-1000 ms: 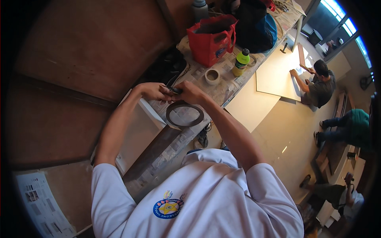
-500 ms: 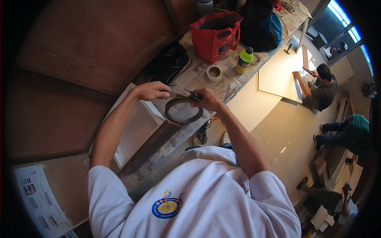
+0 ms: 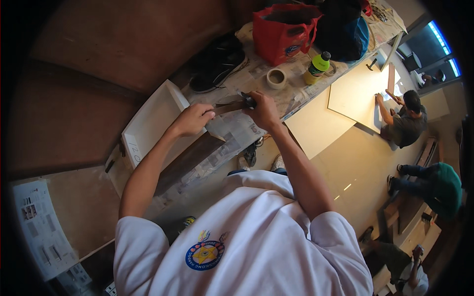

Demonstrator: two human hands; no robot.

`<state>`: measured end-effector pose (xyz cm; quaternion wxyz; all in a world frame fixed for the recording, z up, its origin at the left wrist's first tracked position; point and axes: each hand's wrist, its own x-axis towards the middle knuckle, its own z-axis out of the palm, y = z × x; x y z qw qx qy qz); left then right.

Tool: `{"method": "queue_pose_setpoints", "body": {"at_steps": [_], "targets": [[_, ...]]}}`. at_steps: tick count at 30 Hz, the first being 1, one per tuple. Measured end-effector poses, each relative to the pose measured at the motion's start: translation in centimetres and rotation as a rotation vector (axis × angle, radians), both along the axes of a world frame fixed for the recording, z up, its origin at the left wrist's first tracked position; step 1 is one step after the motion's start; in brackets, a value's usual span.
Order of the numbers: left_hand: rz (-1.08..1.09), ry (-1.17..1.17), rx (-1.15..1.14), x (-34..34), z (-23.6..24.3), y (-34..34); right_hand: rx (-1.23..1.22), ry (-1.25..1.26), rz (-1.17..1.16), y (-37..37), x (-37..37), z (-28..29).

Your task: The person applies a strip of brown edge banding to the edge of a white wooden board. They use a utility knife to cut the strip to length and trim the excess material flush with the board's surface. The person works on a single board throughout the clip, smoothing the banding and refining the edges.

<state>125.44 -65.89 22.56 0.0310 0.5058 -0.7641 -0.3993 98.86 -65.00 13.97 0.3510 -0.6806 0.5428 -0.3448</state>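
Note:
My left hand grips a brown strip that stretches toward my right. My right hand is closed on a small black tool with a shiny metal part, at the strip's other end; I cannot make out what tool it is. Both hands are over the newspaper-covered table. Beside my left hand is a white open box, next to a dark brown board. A roll of tape and a yellow-green bottle stand beyond my right hand.
A red bag, black shoes and a dark blue bag lie along the table. To the right, large pale boards lie low, with a person crouched at them. Other people work among wooden planks.
The brown strip's wide loop has narrowed to a flat band between my hands, and both hands have risen in the picture, my right hand most. My view has shifted, showing more of the white box.

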Motion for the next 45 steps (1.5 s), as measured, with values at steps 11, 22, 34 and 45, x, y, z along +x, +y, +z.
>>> {"method": "queue_pose_setpoints", "body": {"at_steps": [11,22,34,45], "targets": [[0.294,0.120,0.105,-1.1,-1.4,3.8,0.139,-0.250,0.130,8.8,2.0,1.6],[0.261,-0.015,-0.010,-3.0,-0.1,3.2,0.135,-0.302,0.068,9.3,5.7,1.1],[0.381,0.057,0.157,-4.0,1.3,2.8,0.176,-0.363,0.127,8.3,4.1,0.9],[0.417,0.112,0.185,-5.6,1.9,2.9,0.147,-0.346,0.136,7.6,2.3,1.3]]}}
